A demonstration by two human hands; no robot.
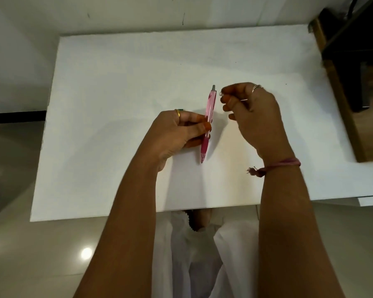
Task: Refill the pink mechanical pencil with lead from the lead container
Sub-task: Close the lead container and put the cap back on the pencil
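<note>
Pink pencil (207, 123) in left-hand (177, 132) grip.

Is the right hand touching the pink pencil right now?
Apart. The head view shows a strip of white table between the right hand fingertips and the top end of the pink pencil, which the left hand grips.

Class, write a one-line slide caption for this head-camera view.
Left hand grips pink mechanical pencil above white table; right hand pinches beside its top.

Head camera, looking steeply down, close over table (116, 82)
</note>
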